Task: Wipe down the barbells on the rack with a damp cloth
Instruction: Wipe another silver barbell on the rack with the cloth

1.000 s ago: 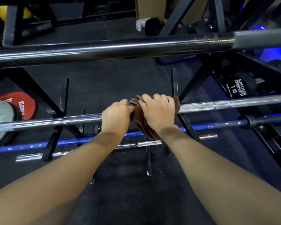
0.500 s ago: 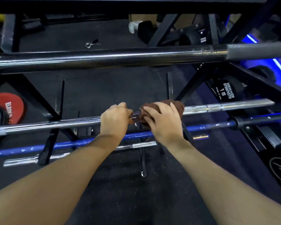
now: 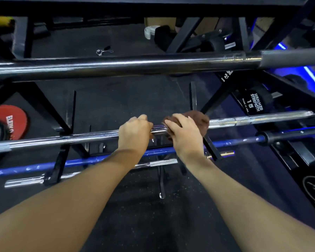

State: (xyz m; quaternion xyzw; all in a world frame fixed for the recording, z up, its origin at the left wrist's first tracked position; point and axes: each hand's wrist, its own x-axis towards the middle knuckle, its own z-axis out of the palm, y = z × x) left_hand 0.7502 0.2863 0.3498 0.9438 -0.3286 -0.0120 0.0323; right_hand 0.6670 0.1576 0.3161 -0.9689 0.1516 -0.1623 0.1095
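A chrome barbell [image 3: 62, 140] lies across the black rack [image 3: 49, 110] at mid-height. My left hand [image 3: 134, 132] grips this bar from above. Just to its right, my right hand [image 3: 185, 135] holds a brown cloth [image 3: 202, 120] wrapped around the same bar. A thick dark barbell [image 3: 125, 65] spans the rack higher up, close to the camera. Below the chrome bar run a blue barbell [image 3: 76, 162] and a shorter chrome bar [image 3: 35, 180].
Red and grey weight plates [image 3: 13, 122] lean at the left. Black dumbbells [image 3: 253, 103] marked 15 sit at the right, near blue light. A spring collar [image 3: 104, 50] lies on the dark rubber floor [image 3: 144, 224] behind the rack.
My right hand has slid the cloth to the right along the chrome bar, opening a small gap from my left hand. The view has tilted, lowering the thick upper bar in frame.
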